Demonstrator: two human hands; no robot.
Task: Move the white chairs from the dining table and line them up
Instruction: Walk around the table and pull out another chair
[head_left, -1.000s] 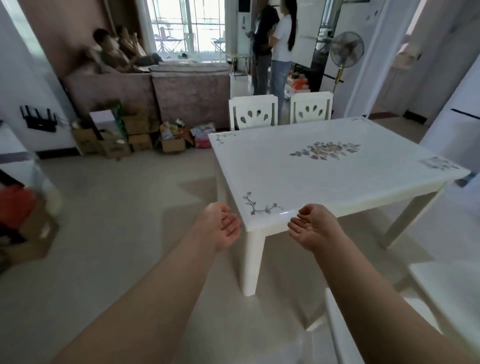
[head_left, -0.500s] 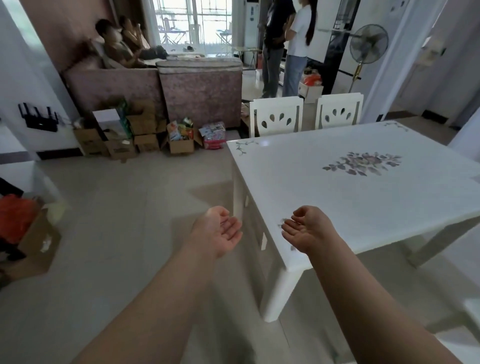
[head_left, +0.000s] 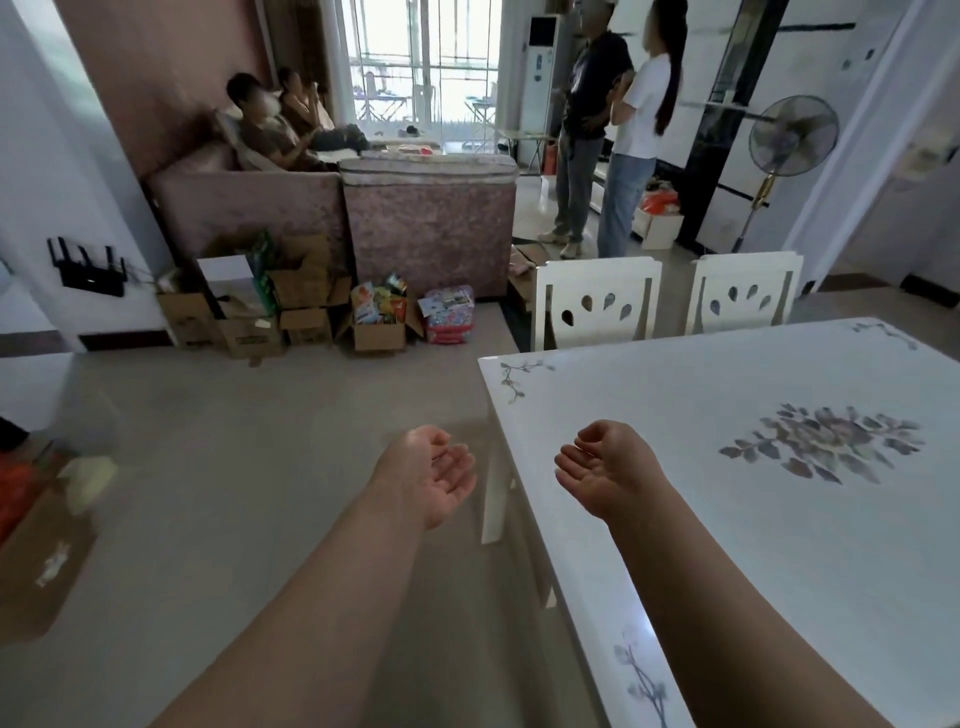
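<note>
The worktop (head_left: 675, 415) has a smooth, glossy white top with printed floral patterns. Two white chairs (head_left: 597, 301) look like painted wood with a satin sheen. The sofa (head_left: 431, 228) wears plush, mottled pink cloth. The boxes (head_left: 306, 325) are matt brown cardboard. The floor (head_left: 234, 441) is smooth and pale.

Both bare forearms reach forward from about 6 o'clock toward 12, side by side and apart. The left hand (head_left: 428, 470) is slack and empty, palm turned inward toward 3 o'clock, fingers loosely curled. The right hand (head_left: 605, 467) mirrors it, palm facing 9 o'clock and slightly up, fingers relaxed, gripping nothing.
</note>
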